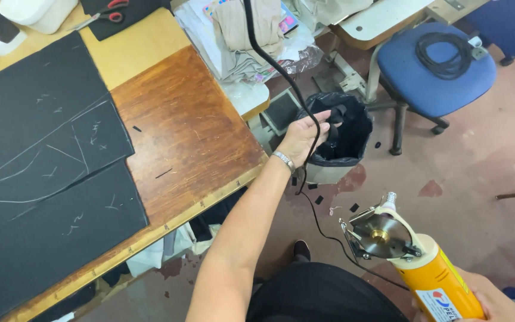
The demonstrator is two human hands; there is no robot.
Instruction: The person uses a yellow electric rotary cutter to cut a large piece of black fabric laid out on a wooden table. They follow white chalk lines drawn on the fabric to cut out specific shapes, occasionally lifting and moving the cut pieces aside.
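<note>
1. Nearest the lens, at about 5 o'clock, the right hand [496, 304] is clenched round the yellow body of a handheld rotary cutter [415, 256]; its round blade and guard point up and toward 11 o'clock, out over the floor and well apart from the cloth.
2. Near the middle of the view, the left hand [302, 137] reaches toward 1 o'clock, its grip closed on scraps of black fabric [336, 119] over the bin [341, 134], which has a black liner and stands on the floor just beside the worktop's corner.
3. A black power cord [281, 65] runs down from 12 o'clock, passes across that left hand and trails on to the cutter. Whether the fingers pinch it too I cannot tell.
4. To do this well, I judge the scraps should be let go only when fully over the bin's mouth, with the cord kept clear of it.
5. Keep the blade turned away from cord, forearm and lap; snagging the cord looks like the main risk.
6. At 9 o'clock, chalk-marked black fabric panels [43, 167] lie flat on the wooden worktop [192, 131]; a blue chair [436, 65] at 1 o'clock carries a coiled cable.
</note>
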